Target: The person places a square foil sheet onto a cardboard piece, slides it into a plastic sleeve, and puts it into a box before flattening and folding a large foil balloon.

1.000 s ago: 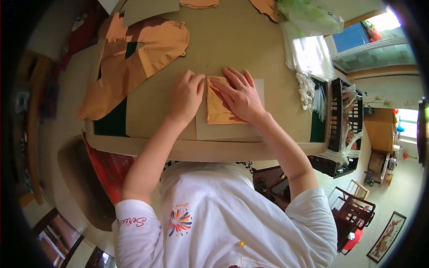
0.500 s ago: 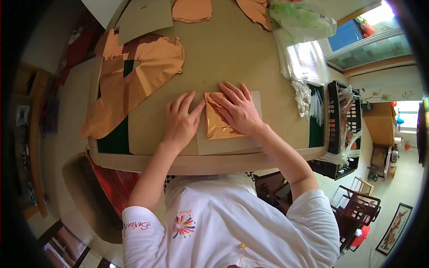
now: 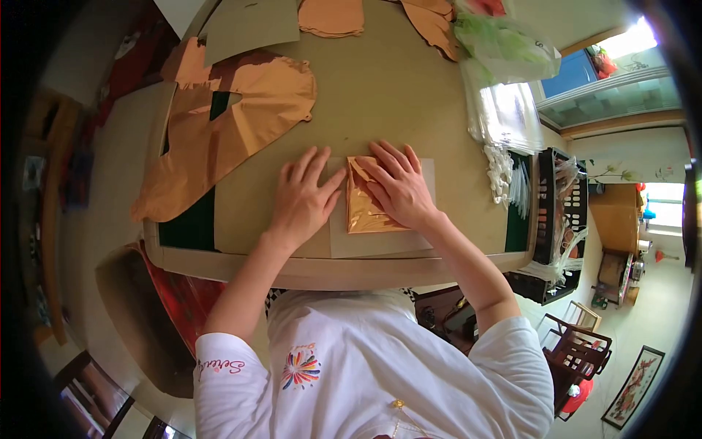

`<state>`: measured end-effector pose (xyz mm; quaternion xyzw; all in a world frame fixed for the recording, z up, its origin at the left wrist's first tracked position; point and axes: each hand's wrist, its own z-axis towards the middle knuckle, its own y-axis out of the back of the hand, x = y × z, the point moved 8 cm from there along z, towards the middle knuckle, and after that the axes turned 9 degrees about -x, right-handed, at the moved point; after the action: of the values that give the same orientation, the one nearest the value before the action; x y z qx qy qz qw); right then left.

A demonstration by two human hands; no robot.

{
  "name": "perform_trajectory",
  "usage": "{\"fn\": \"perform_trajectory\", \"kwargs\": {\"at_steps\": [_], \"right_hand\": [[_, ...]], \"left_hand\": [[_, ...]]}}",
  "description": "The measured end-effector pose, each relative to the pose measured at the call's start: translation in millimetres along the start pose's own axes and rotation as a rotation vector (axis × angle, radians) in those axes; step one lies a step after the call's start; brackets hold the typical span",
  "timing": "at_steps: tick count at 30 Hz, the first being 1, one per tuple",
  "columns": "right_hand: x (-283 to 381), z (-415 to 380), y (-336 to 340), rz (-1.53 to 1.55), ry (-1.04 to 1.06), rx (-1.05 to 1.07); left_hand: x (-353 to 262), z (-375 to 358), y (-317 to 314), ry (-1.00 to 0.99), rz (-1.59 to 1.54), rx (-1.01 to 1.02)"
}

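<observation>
A folded copper-coloured foil balloon [image 3: 361,214], squared off and shiny, lies on a sheet of grey card [image 3: 342,244] near the table's front edge. My right hand [image 3: 401,192] rests flat over its right part, fingers stretched out and pointing away from me. Just to the left, my left hand [image 3: 303,196] lies with its fingers apart, the tips of thumb and forefinger close to the foil's left edge. Further left, an unfolded copper foil balloon [image 3: 252,121] is spread flat, with a hole in its middle and small tabs along its rim.
Another grey card [image 3: 248,33] overlaps the spread foil at the back left. A copper foil stack [image 3: 330,17] lies at the back. Clear plastic bags [image 3: 504,110], white ribbon bundles [image 3: 499,173] and thin white sticks [image 3: 519,183] line the right side, beside a black crate [image 3: 559,208].
The whole view has shifted slightly as the head moved. My left fingers and thumb have spread a little near the foil's edge; my right hand stays on the folded foil.
</observation>
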<state>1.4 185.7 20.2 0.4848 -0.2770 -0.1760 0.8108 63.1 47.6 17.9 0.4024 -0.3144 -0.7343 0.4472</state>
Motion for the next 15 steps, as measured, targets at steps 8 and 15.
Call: {"fn": "perform_trajectory", "kwargs": {"at_steps": [8,15], "right_hand": [[0.6,-0.2,-1.1,-0.025,0.012,0.014],[3.3,-0.5,-0.8,-0.039,0.047,0.026]], "left_hand": [[0.1,-0.4,-0.7,0.021,-0.049,-0.016],[-8.4,-1.5,-0.5,-0.052,-0.019,-0.037]]}}
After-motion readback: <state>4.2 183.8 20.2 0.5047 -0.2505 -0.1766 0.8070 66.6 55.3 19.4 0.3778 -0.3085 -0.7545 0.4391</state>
